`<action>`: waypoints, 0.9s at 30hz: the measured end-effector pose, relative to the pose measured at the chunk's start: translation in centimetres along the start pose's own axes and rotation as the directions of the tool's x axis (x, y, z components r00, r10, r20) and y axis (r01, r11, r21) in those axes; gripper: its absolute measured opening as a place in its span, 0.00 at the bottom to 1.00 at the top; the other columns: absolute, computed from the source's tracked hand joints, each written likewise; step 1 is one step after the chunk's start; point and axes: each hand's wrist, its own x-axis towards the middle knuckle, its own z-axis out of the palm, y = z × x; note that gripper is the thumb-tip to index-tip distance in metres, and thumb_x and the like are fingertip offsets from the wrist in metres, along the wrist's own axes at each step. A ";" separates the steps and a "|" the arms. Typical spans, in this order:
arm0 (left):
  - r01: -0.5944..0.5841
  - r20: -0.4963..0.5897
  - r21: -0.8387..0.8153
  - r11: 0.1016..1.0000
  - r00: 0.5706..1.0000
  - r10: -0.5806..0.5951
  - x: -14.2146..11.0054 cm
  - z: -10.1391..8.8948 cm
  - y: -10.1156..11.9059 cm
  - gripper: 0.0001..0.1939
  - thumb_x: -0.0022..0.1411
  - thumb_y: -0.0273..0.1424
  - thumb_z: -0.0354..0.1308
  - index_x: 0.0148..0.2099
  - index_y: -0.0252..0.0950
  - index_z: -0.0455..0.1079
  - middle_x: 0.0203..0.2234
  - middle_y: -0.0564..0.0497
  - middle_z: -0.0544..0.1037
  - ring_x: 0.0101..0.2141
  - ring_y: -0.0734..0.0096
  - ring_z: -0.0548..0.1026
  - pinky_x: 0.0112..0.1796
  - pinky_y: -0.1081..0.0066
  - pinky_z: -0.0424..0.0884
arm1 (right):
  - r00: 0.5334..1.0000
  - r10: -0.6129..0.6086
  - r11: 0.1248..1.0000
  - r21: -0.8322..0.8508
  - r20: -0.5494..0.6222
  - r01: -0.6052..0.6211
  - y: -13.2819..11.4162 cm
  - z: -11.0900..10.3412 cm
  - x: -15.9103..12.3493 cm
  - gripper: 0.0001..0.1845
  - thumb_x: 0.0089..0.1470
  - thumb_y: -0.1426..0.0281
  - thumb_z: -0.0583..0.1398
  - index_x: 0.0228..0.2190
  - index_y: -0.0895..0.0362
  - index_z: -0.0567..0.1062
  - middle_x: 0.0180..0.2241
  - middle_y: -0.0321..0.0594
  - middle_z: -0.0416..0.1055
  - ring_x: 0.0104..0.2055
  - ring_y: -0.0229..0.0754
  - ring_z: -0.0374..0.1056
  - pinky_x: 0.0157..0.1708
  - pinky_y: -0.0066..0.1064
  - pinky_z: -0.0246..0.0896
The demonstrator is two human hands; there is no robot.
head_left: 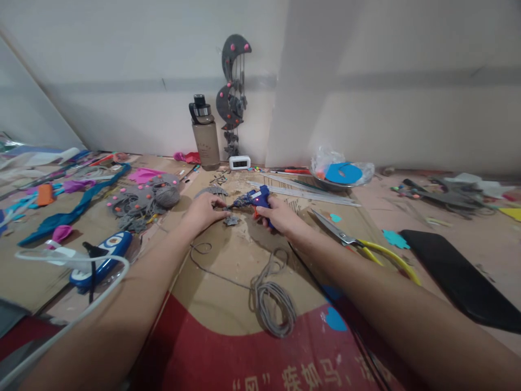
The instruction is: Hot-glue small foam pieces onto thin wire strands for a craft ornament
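My right hand (278, 212) is wrapped round a blue glue gun (256, 197) with an orange trigger, its nozzle pointing left. Close to that nozzle, my left hand (208, 210) has its fingers pinched together at a small grey felt piece (232, 220) just above the cardboard; exactly how the piece is gripped is hard to make out. Behind my left fingers lies a grey felt shape (211, 191), partly hidden. A grey cord runs from near my left hand to a loose coil (275, 307) in front of me.
Yellow-handled scissors (345, 236) and a black phone (459, 277) lie right. Clear rulers (305, 191) and a bowl (334, 185) are behind. A bottle (206, 138) stands by a small clock (240, 162). Decorated grey felt (142, 198) and a blue-and-white device (101, 259) lie left. Black cable passes under my right arm.
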 end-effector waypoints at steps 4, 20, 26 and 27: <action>0.011 0.008 0.014 1.000 1.000 -0.011 0.1 0.0 0.1 0.17 0.48 0.44 0.62 0.37 0.38 0.77 0.35 0.47 0.78 0.36 0.63 0.73 0.36 0.67 0.66 | 0.999 -0.033 0.999 -0.011 -0.020 0.033 0.3 0.0 0.4 0.03 0.54 0.71 0.55 0.33 0.56 0.66 0.25 0.34 0.71 0.16 0.29 0.56 0.12 0.21 0.48; 0.004 0.008 0.008 1.000 1.000 -0.004 0.2 0.1 -0.1 0.17 0.48 0.43 0.63 0.37 0.39 0.77 0.35 0.48 0.78 0.36 0.63 0.72 0.36 0.67 0.66 | 0.999 0.030 0.999 0.044 0.016 -0.031 0.4 -0.3 0.2 0.04 0.54 0.69 0.55 0.33 0.55 0.66 0.25 0.32 0.71 0.14 0.28 0.54 0.11 0.22 0.47; -0.010 0.000 -0.002 1.000 1.000 0.010 0.0 0.0 0.0 0.17 0.49 0.43 0.63 0.38 0.37 0.77 0.34 0.47 0.78 0.36 0.63 0.72 0.37 0.67 0.67 | 0.999 0.029 1.000 0.010 0.013 -0.030 0.0 -0.1 0.0 0.05 0.55 0.68 0.54 0.31 0.55 0.68 0.16 0.29 0.62 0.13 0.30 0.53 0.12 0.22 0.46; -0.010 -0.001 -0.005 1.000 1.000 0.010 0.0 0.0 0.1 0.17 0.49 0.43 0.63 0.38 0.37 0.77 0.35 0.47 0.78 0.36 0.63 0.72 0.37 0.66 0.67 | 1.000 0.024 1.000 0.004 0.008 -0.024 0.0 0.0 0.0 0.04 0.55 0.68 0.54 0.31 0.55 0.68 0.16 0.30 0.62 0.14 0.30 0.53 0.12 0.22 0.46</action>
